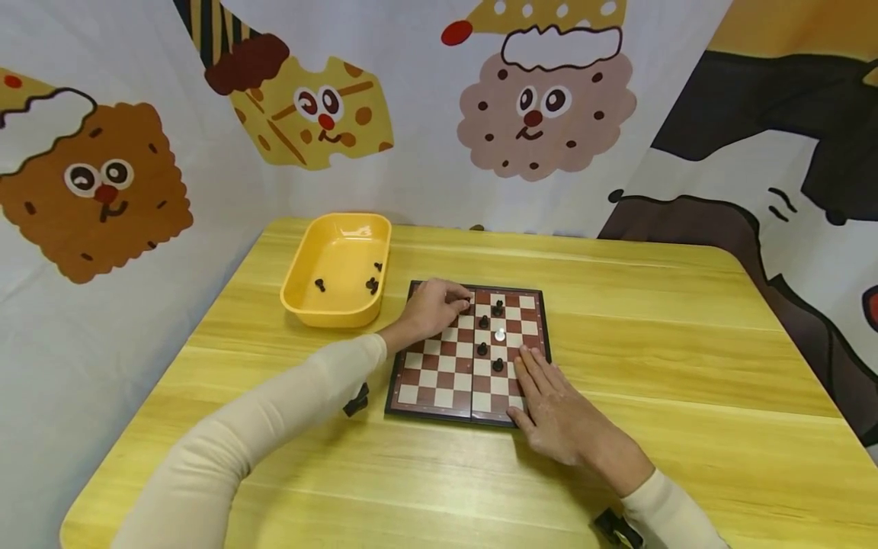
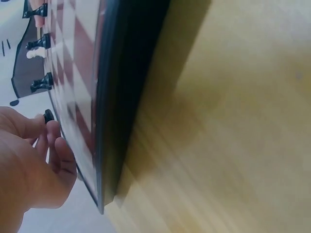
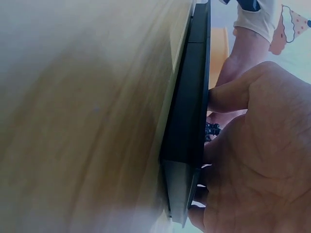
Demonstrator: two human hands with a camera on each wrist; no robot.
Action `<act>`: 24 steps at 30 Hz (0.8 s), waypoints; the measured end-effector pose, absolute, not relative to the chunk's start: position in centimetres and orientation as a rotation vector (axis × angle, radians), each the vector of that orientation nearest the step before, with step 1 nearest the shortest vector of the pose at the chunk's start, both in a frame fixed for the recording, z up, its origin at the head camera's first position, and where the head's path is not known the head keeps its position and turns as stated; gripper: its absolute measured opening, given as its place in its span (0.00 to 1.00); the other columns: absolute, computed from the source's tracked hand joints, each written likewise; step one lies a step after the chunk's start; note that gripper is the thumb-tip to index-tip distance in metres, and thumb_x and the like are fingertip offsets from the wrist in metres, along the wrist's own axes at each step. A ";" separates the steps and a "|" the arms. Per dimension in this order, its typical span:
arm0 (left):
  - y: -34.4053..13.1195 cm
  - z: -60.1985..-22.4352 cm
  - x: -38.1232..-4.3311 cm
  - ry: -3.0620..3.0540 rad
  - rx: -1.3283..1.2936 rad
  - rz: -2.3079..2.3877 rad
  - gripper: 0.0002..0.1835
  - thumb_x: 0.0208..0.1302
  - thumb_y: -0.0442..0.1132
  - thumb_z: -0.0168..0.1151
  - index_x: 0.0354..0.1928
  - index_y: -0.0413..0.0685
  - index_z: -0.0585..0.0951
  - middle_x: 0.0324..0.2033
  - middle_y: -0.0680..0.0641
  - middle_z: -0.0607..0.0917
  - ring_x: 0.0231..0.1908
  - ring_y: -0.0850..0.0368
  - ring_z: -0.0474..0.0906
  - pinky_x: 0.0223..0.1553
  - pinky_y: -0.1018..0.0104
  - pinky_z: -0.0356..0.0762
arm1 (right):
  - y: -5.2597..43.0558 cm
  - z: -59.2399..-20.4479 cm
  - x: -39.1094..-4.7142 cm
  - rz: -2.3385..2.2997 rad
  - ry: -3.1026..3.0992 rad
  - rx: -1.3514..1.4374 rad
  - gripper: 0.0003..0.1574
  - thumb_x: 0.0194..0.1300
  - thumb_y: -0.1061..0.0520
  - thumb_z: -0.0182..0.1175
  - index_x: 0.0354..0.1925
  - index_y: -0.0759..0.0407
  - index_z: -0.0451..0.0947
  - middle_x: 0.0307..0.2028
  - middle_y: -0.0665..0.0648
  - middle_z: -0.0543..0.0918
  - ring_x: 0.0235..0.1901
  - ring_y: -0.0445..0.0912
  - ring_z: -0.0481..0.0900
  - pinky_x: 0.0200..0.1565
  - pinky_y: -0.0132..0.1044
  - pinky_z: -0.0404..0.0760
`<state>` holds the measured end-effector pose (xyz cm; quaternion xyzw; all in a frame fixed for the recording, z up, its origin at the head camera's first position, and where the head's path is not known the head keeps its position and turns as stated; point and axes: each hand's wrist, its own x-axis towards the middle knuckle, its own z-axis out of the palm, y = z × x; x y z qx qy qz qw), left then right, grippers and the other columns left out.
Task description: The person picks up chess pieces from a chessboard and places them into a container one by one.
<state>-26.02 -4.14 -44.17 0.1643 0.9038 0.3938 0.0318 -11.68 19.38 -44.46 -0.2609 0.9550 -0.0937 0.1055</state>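
A chessboard point(image 1: 439, 377) with brown and white squares lies on the table. My left hand point(image 1: 430, 309) is over its far side and pinches a small black chess piece point(image 2: 48, 116) between thumb and fingertips; most of the piece is hidden. My right hand point(image 1: 559, 415) rests with straight fingers along the board's near right part, thumb at the front edge. Between the hands stand a white chess piece point(image 1: 500, 335) and several black ones, among them a black knight-like piece point(image 1: 498, 308) at the far side and a black pawn point(image 1: 498, 365) by my right fingertips.
A yellow tray point(image 1: 299, 314) with several black chess pieces point(image 1: 372, 285) in it stands to the left, beyond my left forearm. The wooden table point(image 1: 672, 320) meets a printed cloth point(image 1: 425, 152) at the back. Dark straps point(image 1: 357, 400) show at the wrists.
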 end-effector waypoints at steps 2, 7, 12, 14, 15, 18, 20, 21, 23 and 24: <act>-4.2 -43.9 -26.1 2.765 0.507 1.242 0.12 0.73 0.37 0.64 0.54 0.45 0.87 0.45 0.48 0.88 0.25 0.61 0.77 0.23 0.69 0.74 | 19.5 -44.5 -11.7 -0.280 2.817 -0.775 0.45 0.81 0.44 0.43 0.77 0.74 0.46 0.78 0.72 0.42 0.77 0.64 0.40 0.73 0.57 0.46; -4.4 -43.3 -26.2 2.739 0.479 1.268 0.12 0.74 0.36 0.62 0.56 0.45 0.86 0.46 0.48 0.88 0.23 0.59 0.77 0.21 0.68 0.74 | 19.6 -44.7 -11.7 -0.281 2.826 -0.782 0.45 0.81 0.44 0.43 0.77 0.75 0.46 0.78 0.72 0.42 0.76 0.64 0.41 0.73 0.57 0.46; -4.7 -42.8 -26.2 2.726 0.411 1.310 0.13 0.74 0.36 0.62 0.57 0.46 0.85 0.46 0.48 0.88 0.16 0.59 0.74 0.15 0.68 0.72 | 19.6 -44.8 -11.7 -0.273 2.820 -0.776 0.45 0.81 0.44 0.43 0.77 0.74 0.45 0.78 0.72 0.41 0.77 0.64 0.40 0.73 0.56 0.46; -4.8 -42.6 -26.3 2.725 0.401 1.323 0.13 0.74 0.36 0.62 0.56 0.46 0.85 0.45 0.48 0.88 0.14 0.59 0.72 0.13 0.69 0.69 | 19.5 -44.8 -11.7 -0.273 2.819 -0.775 0.45 0.81 0.44 0.42 0.77 0.74 0.45 0.78 0.71 0.41 0.77 0.64 0.40 0.73 0.56 0.46; -4.8 -42.5 -26.3 2.728 0.398 1.322 0.12 0.74 0.36 0.62 0.56 0.46 0.85 0.45 0.48 0.88 0.14 0.59 0.71 0.13 0.69 0.68 | 19.5 -44.8 -11.7 -0.273 2.819 -0.775 0.45 0.81 0.43 0.42 0.77 0.74 0.45 0.78 0.71 0.41 0.77 0.64 0.40 0.73 0.57 0.46; -4.8 -42.2 -26.3 2.744 0.411 1.308 0.12 0.74 0.35 0.62 0.55 0.46 0.85 0.46 0.48 0.88 0.16 0.59 0.71 0.14 0.71 0.65 | 19.4 -44.8 -11.7 -0.277 2.821 -0.775 0.45 0.81 0.43 0.42 0.77 0.74 0.46 0.78 0.72 0.42 0.77 0.64 0.40 0.73 0.57 0.46; -4.9 -42.1 -26.3 2.741 0.419 1.310 0.12 0.74 0.34 0.62 0.55 0.45 0.85 0.46 0.47 0.88 0.19 0.57 0.76 0.15 0.71 0.66 | 19.4 -44.8 -11.7 -0.278 2.823 -0.772 0.45 0.81 0.43 0.43 0.77 0.74 0.46 0.78 0.72 0.42 0.77 0.64 0.40 0.73 0.57 0.46; -4.9 -42.0 -26.3 2.742 0.425 1.310 0.12 0.74 0.34 0.62 0.55 0.44 0.85 0.47 0.46 0.88 0.22 0.56 0.79 0.17 0.71 0.68 | 19.4 -44.8 -11.7 -0.277 2.825 -0.772 0.45 0.81 0.44 0.43 0.77 0.74 0.46 0.78 0.72 0.42 0.77 0.64 0.40 0.73 0.57 0.46; -4.9 -42.0 -26.3 2.725 0.426 1.329 0.12 0.74 0.33 0.62 0.55 0.43 0.85 0.47 0.45 0.87 0.29 0.53 0.84 0.19 0.71 0.71 | 19.5 -44.9 -11.7 -0.276 2.829 -0.773 0.45 0.81 0.44 0.43 0.77 0.75 0.46 0.78 0.72 0.42 0.77 0.64 0.40 0.73 0.57 0.46; -4.9 -41.9 -26.3 2.717 0.426 1.339 0.12 0.74 0.33 0.62 0.55 0.42 0.85 0.48 0.45 0.87 0.32 0.52 0.85 0.20 0.71 0.72 | 19.5 -44.9 -11.7 -0.274 2.831 -0.774 0.45 0.81 0.44 0.43 0.77 0.75 0.46 0.78 0.72 0.42 0.77 0.64 0.40 0.73 0.56 0.46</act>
